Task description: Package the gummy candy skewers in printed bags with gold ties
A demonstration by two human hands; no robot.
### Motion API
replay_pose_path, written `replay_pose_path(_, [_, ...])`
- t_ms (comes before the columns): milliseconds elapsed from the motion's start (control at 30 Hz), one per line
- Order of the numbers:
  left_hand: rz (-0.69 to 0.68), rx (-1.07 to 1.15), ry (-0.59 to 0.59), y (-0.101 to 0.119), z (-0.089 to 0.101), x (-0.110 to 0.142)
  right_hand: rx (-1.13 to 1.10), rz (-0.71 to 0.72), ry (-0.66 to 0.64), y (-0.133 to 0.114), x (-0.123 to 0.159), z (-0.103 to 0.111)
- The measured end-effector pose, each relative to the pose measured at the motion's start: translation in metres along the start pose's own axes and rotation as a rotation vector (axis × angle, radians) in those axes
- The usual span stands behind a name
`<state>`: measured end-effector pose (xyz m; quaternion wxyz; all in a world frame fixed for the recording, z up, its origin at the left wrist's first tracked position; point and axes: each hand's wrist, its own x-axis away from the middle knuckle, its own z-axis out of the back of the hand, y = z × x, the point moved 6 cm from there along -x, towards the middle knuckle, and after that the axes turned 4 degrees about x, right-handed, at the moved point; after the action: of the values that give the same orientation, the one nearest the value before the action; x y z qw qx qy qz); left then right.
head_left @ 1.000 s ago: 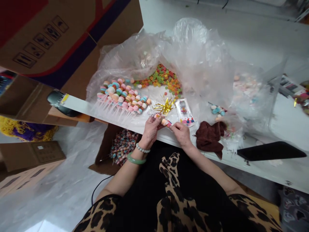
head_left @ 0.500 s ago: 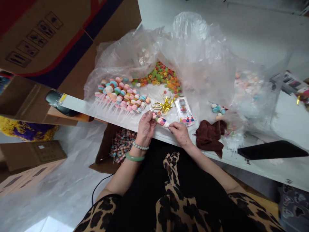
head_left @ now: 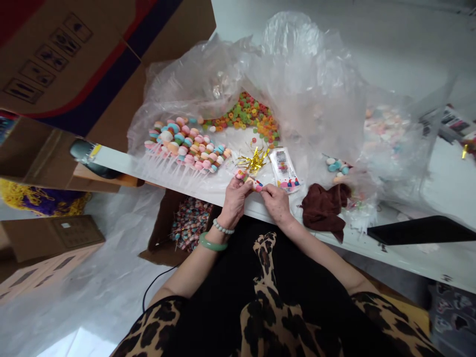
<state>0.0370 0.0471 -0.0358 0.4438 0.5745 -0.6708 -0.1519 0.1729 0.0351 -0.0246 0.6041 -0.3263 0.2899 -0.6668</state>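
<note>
A white table (head_left: 455, 193) extends across the work area, with a large printed carton (head_left: 74, 54) at its upper left. Clear plastic sheeting (head_left: 297, 64) lies bunched along the middle of the table. Below the table's near edge, on the left, an open cardboard box (head_left: 158, 235) contains many small multicolored skewers. On the table, left of center, candy skewers (head_left: 189, 146) are piled with their white sticks toward the near edge; ring-shaped gummies (head_left: 253, 114) lie loose behind and to the right. At the right are a flat black slab (head_left: 420, 230) and, nearer the center, a crumpled brown cloth (head_left: 323, 206). The left hand (head_left: 236, 196) has its thumb and fingers clamped on a wrapped candy skewer (head_left: 256, 185); the right hand (head_left: 275, 202) pinches the right end of the same item between its fingertips. Beyond the right hand lies a stack of printed packets (head_left: 284, 171). Metallic gold ties (head_left: 255, 161) are fanned out beside the stack. The wrapped candy skewer is located between the hands, at the table's near edge, just in front of the ties.
</note>
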Motion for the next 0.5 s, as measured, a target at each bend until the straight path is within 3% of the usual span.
replay_pose_path(100, [0.047,0.028,-0.014,-0.004,-0.002,0.0,-0.147,0.013,-0.018,-0.002,0.0,-0.004])
replay_pose_path(200, [0.124,0.061,0.007,-0.005,0.003,-0.003,-0.334,-0.016,-0.142,0.004,0.001,-0.007])
replay_pose_path(333, [0.105,0.071,0.048,0.002,0.008,-0.007,-0.249,-0.013,-0.153,0.011,0.004,-0.001])
replay_pose_path(500, [0.073,0.001,0.002,0.0,-0.005,0.001,-0.309,-0.011,-0.132,-0.002,0.004,-0.007])
